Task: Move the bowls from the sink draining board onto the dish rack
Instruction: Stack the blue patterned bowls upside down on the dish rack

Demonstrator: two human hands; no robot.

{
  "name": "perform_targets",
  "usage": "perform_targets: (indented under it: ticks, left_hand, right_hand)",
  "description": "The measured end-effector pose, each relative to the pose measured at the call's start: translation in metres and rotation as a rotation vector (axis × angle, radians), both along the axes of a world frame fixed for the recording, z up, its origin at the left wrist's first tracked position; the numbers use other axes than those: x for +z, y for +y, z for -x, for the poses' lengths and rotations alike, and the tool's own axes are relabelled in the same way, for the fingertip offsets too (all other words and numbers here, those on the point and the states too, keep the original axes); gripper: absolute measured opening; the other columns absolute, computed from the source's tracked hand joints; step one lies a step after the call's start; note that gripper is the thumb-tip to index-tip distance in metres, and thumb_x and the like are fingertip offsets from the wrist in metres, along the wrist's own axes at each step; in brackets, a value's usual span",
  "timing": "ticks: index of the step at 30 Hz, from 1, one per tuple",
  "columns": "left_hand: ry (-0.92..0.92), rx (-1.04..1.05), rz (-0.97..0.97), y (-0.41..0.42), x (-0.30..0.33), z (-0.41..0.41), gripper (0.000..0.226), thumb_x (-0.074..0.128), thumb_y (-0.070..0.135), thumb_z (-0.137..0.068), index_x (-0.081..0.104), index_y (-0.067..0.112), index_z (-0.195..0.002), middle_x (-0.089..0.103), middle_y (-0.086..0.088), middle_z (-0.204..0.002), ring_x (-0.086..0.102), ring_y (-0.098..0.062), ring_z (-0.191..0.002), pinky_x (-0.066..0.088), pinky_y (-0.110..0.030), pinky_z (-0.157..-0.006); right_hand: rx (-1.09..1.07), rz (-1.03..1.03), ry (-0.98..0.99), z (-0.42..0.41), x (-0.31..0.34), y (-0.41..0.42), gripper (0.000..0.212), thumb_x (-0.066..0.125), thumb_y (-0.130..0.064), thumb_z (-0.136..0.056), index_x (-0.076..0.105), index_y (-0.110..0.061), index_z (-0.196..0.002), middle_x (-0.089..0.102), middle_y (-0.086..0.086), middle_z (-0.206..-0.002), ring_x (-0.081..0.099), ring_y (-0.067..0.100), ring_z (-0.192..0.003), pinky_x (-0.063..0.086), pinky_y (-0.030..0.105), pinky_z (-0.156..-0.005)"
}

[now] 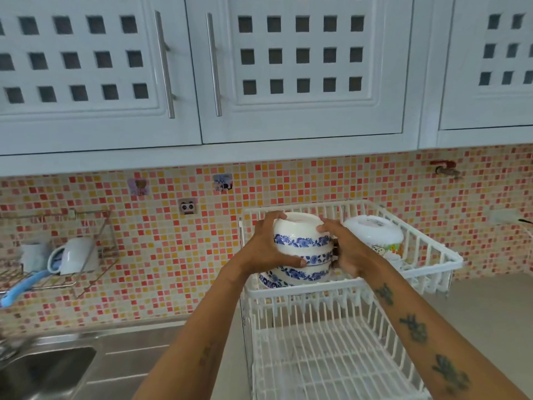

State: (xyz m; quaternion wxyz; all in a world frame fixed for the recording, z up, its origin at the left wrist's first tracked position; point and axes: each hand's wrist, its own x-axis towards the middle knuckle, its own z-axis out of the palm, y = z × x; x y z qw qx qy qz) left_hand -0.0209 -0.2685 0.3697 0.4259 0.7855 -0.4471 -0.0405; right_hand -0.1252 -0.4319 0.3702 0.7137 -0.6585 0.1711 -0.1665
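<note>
A stack of upside-down white bowls with blue flower bands [301, 249] is held over the left part of the upper tier of the white dish rack [432, 264]. My left hand [269, 246] grips the stack's left side, thumb low across the front. My right hand [344, 249] presses the right side, fingers on the top bowl. Another blue-patterned bowl [266, 280] leans at the stack's lower left inside the tier. A white cartoon-printed bowl [377, 235] lies upside down to the right in the same tier.
The rack's lower tier [331, 356] holds nothing. The steel draining board [138, 350] and sink basin [43, 368] lie at the lower left. A wire wall shelf [57, 272] with a mug and a blue-handled brush hangs left. White cabinets [259, 82] hang overhead.
</note>
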Motion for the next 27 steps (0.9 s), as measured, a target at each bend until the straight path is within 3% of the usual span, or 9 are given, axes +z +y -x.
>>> perform_targets:
  ticks: [4, 7, 11, 13, 15, 19, 22, 25, 27]
  left_hand:
    - [0.013, 0.024, -0.030, -0.002, -0.004, 0.000, 0.104, 0.089, 0.026, -0.067, 0.021, 0.033, -0.146, 0.024, -0.001, -0.140, 0.037, -0.028, -0.133, 0.044, -0.042, -0.109]
    - [0.043, 0.078, -0.033, -0.004, -0.008, 0.004, 0.114, 0.088, 0.034, -0.066, 0.012, 0.038, -0.152, 0.016, -0.008, -0.154, 0.036, -0.033, -0.138, 0.042, -0.045, -0.111]
    - [0.250, 0.085, 0.044, -0.001, -0.016, 0.014, 0.134, 0.092, 0.037, -0.050, 0.002, 0.051, -0.148, 0.032, -0.009, -0.150, 0.046, -0.035, -0.132, 0.050, -0.052, -0.101]
    - [0.265, 0.075, 0.075, -0.003, -0.025, 0.013, 0.142, 0.092, 0.030, -0.046, -0.005, 0.053, -0.148, 0.037, -0.007, -0.150, 0.042, -0.033, -0.137, 0.048, -0.054, -0.103]
    - [0.269, 0.068, 0.090, -0.005, -0.029, 0.011, 0.144, 0.091, 0.039, -0.041, -0.005, 0.055, -0.147, 0.037, -0.007, -0.149, 0.043, -0.032, -0.136, 0.048, -0.053, -0.103]
    - [0.298, 0.134, 0.124, -0.011, -0.032, 0.009, 0.134, 0.083, 0.074, -0.040, -0.005, 0.065, -0.140, 0.035, -0.006, -0.152, 0.042, -0.030, -0.138, 0.049, -0.051, -0.103]
    - [0.227, 0.176, 0.120, -0.017, -0.038, 0.007, 0.121, 0.068, 0.086, -0.046, -0.011, 0.070, -0.136, 0.036, -0.008, -0.152, 0.041, -0.032, -0.138, 0.050, -0.051, -0.102]
    - [0.154, 0.183, 0.098, -0.020, -0.042, 0.001, 0.114, 0.063, 0.089, -0.049, -0.019, 0.077, -0.127, 0.038, -0.010, -0.151, 0.046, -0.032, -0.135, 0.051, -0.051, -0.101]
    - [0.165, 0.193, 0.102, -0.021, -0.039, -0.001, 0.119, 0.063, 0.089, -0.048, -0.017, 0.071, -0.133, 0.037, -0.010, -0.152, 0.047, -0.033, -0.134, 0.051, -0.051, -0.101]
  right_hand:
    - [-0.013, 0.070, -0.002, -0.005, -0.001, 0.001, 0.049, 0.046, -0.025, -0.092, 0.038, -0.030, -0.140, 0.050, 0.006, -0.131, 0.049, 0.028, -0.108, 0.043, 0.042, -0.088]
    - [-0.039, 0.158, 0.001, -0.003, 0.002, 0.003, 0.051, 0.042, -0.035, -0.095, 0.032, -0.035, -0.144, 0.041, 0.003, -0.145, 0.046, 0.029, -0.120, 0.045, 0.041, -0.087]
    - [0.050, 0.143, 0.130, 0.000, 0.001, 0.009, 0.067, 0.041, -0.066, -0.086, 0.042, -0.025, -0.138, 0.055, 0.006, -0.130, 0.055, 0.031, -0.120, 0.048, 0.046, -0.093]
    - [0.100, 0.085, 0.130, 0.002, -0.001, 0.008, 0.060, 0.044, -0.066, -0.085, 0.053, -0.022, -0.125, 0.065, 0.008, -0.113, 0.061, 0.031, -0.109, 0.048, 0.049, -0.098]
    - [0.070, 0.063, 0.105, 0.001, -0.003, 0.004, 0.050, 0.049, -0.061, -0.086, 0.056, -0.022, -0.117, 0.066, 0.005, -0.103, 0.062, 0.029, -0.100, 0.048, 0.050, -0.096]
    - [-0.117, 0.127, 0.046, -0.002, -0.006, -0.006, 0.055, 0.067, -0.057, -0.075, 0.064, -0.016, -0.111, 0.069, 0.009, -0.113, 0.066, 0.030, -0.097, 0.056, 0.047, -0.086]
    - [-0.126, 0.174, 0.009, -0.005, -0.009, -0.010, 0.048, 0.066, -0.055, -0.078, 0.063, -0.016, -0.106, 0.069, 0.009, -0.107, 0.067, 0.025, -0.090, 0.056, 0.037, -0.072]
    - [-0.091, 0.215, 0.004, -0.009, -0.011, -0.014, 0.052, 0.060, -0.057, -0.081, 0.060, -0.016, -0.112, 0.069, 0.006, -0.105, 0.067, 0.023, -0.092, 0.056, 0.040, -0.079]
    - [-0.094, 0.240, 0.015, -0.014, -0.011, -0.016, 0.057, 0.058, -0.062, -0.079, 0.058, -0.018, -0.115, 0.068, 0.004, -0.108, 0.067, 0.024, -0.095, 0.056, 0.044, -0.087]
